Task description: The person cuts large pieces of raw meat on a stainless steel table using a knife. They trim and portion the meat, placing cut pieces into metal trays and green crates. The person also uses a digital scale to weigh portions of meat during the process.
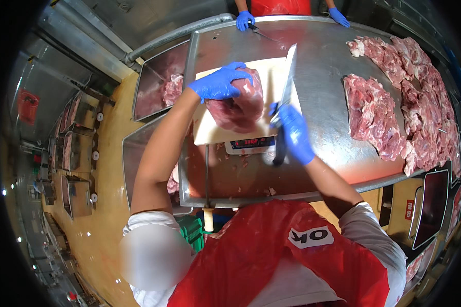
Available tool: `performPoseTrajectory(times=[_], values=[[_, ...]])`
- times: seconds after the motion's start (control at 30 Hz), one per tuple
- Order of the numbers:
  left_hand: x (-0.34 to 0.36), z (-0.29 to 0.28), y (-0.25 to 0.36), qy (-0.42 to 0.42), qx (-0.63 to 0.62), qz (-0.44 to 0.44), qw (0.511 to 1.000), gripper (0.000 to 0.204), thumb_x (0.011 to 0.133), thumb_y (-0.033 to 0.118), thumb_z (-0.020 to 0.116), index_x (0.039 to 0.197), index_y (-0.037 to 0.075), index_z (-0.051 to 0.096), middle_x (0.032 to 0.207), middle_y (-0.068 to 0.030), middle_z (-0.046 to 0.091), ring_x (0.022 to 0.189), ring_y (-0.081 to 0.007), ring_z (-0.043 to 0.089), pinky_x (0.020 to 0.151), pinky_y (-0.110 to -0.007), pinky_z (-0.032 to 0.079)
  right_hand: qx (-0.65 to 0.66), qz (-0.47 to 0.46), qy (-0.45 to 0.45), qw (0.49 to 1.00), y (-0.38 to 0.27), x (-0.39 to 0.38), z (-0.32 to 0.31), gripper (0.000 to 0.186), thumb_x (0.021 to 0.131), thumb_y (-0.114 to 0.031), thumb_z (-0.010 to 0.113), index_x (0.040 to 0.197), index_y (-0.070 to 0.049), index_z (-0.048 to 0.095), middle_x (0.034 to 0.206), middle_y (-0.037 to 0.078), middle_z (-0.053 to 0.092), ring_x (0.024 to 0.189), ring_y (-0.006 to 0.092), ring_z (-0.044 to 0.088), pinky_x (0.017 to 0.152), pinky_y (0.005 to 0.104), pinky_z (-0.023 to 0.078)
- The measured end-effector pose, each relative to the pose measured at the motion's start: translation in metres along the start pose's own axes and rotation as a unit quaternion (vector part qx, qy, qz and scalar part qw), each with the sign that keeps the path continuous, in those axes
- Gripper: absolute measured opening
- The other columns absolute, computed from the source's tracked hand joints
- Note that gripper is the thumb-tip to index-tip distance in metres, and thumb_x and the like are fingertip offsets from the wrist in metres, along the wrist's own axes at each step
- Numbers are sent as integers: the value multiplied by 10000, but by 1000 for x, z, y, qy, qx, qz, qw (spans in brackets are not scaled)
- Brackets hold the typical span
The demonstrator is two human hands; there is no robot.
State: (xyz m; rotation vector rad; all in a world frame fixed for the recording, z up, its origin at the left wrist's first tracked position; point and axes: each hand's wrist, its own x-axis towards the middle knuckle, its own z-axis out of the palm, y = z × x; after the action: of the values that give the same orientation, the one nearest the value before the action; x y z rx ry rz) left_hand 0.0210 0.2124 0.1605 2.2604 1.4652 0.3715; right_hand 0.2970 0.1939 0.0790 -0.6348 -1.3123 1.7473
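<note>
A thick lump of raw meat [245, 110] rests on a white cutting board [206, 132], blurred as if in motion. My left hand [215, 85], in a blue glove, grips its upper left side with the fingers wrapped over the top. In my blue-gloved right hand [297, 135] is a knife [289, 79] with a black handle. Its long blade points away from me, over the board's right part, apart from the meat. A small scale [251, 148] with a lit red display sits at the board's near edge, partly covered by it.
Large cuts of raw meat [371, 115] cover the right side of the steel table [317, 66]. Metal bins [156, 71] with meat stand against its left side. At the far edge, another person's gloved hand [245, 21] holds a knife. A green crate [192, 231] is below.
</note>
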Motion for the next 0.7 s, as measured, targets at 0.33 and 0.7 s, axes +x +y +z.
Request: performPoseTrajectory(times=[0.33, 0.7], values=[[-70, 45, 11, 303, 31, -264, 915, 499, 846, 410, 680, 1230, 115, 560, 1358, -249, 449, 1313, -411, 401, 1075, -440, 354, -123, 38, -165, 978, -5, 79, -10, 394, 1002, -270, 516, 1314, -30, 540, 916, -27, 556, 850, 71, 477, 816, 247, 434], [-58, 29, 2, 222, -540, -176, 793, 701, 893, 424, 661, 1391, -3, 415, 1322, -143, 524, 1186, -203, 521, 1026, -333, 431, -162, 54, -235, 957, -23, 125, 62, 329, 1003, -313, 500, 1081, -13, 608, 913, 1, 593, 812, 98, 516, 763, 256, 453]])
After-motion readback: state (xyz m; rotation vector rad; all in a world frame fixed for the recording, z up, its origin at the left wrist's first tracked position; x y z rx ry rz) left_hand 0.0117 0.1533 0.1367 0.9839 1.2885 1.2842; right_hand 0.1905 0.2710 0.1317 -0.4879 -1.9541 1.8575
